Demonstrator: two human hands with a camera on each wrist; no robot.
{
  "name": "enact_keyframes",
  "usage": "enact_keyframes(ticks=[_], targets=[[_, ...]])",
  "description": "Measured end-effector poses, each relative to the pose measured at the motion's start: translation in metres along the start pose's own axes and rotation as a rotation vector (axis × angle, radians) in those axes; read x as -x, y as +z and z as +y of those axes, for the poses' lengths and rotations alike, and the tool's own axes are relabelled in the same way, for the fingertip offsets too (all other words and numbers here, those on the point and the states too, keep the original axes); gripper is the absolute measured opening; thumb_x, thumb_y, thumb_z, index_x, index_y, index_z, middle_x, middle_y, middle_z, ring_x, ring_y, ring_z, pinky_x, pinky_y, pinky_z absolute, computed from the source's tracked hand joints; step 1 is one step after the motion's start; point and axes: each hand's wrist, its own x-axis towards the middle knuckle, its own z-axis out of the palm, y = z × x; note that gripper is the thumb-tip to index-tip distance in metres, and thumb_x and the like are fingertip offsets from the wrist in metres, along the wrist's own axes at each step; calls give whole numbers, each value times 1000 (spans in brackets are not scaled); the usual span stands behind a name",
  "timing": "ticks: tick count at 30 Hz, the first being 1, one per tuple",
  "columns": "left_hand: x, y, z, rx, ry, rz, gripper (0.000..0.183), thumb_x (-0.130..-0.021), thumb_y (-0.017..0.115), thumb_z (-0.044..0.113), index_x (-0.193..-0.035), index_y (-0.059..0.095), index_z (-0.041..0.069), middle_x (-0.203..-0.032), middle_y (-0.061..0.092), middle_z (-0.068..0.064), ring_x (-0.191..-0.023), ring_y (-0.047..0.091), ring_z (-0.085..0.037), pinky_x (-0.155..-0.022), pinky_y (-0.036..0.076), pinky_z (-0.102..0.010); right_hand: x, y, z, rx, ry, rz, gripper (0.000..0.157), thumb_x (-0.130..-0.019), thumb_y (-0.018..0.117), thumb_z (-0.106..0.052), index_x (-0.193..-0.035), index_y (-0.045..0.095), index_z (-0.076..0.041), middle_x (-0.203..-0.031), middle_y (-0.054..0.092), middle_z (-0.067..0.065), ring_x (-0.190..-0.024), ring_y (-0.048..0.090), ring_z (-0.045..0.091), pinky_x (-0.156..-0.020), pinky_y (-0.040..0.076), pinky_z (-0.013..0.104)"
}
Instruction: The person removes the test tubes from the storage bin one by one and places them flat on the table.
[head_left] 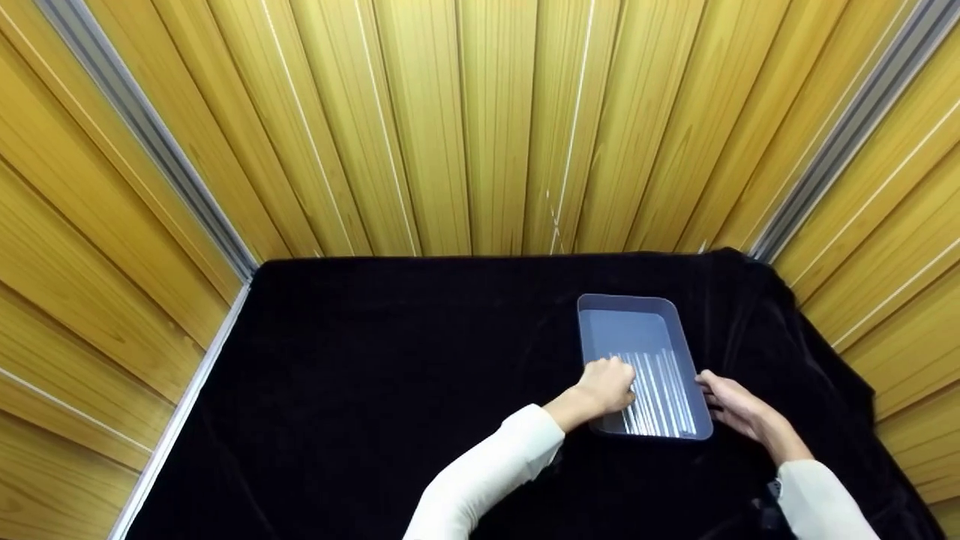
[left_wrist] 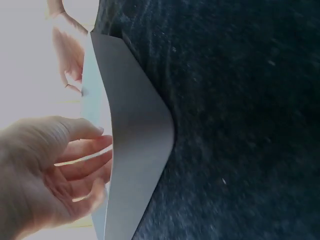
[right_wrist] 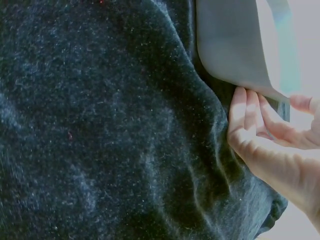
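A shallow blue-grey tray (head_left: 622,302) lies on the black cloth, right of centre. Inside it, several clear, thin sticks or tubes (head_left: 660,390) lie side by side in a row; their exact kind is unclear. My left hand (head_left: 609,384) reaches over the left wall into the tray, fingers curled at the left end of that row. In the left wrist view, the tray wall (left_wrist: 140,115) hides its fingertips, so whether they pinch a stick cannot be seen. On the opposite side, my right hand (right_wrist: 270,132) holds the tray's edge, thumb at the rim and fingers against the outer wall.
Black velvety cloth (head_left: 390,375) covers the table, with folds toward the right. Yellow wood-patterned panels (head_left: 495,135) rise behind and on both sides. Grey metal strips (head_left: 157,127) run along the corners.
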Motion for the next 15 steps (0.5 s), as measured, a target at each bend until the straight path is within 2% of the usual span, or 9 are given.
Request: enact_keyframes(ticks=[6, 12, 15], targets=[[-13, 0, 8, 60, -238, -67, 14, -87, 74, 32, -98, 74, 23, -107, 76, 4, -93, 74, -13, -65, 62, -28, -2, 1, -2, 2, 2, 4, 66, -110, 16, -32, -150, 11, 21, -155, 24, 43, -119, 55, 14, -95, 55, 27], [-20, 3, 17, 19, -338, -126, 13, -93, 68, 32, -103, 74, 29, -106, 76, 8, -90, 73, -9, -56, 58, -27, 0, 3, -2, 34, 6, -6, 68, -110, 16, -31, -149, 8, 23, -153, 23, 46, -121, 56, 22, -96, 56, 30], [-23, 3, 18, -7, -381, -123, 14, -91, 69, 33, -104, 74, 30, -104, 76, 9, -90, 73, -9, -54, 58, -27, 0, 3, -3, 47, 1, -1, 68, -110, 15, -32, -150, 9, 23, -154, 22, 46, -125, 54, 26, -98, 55, 32]])
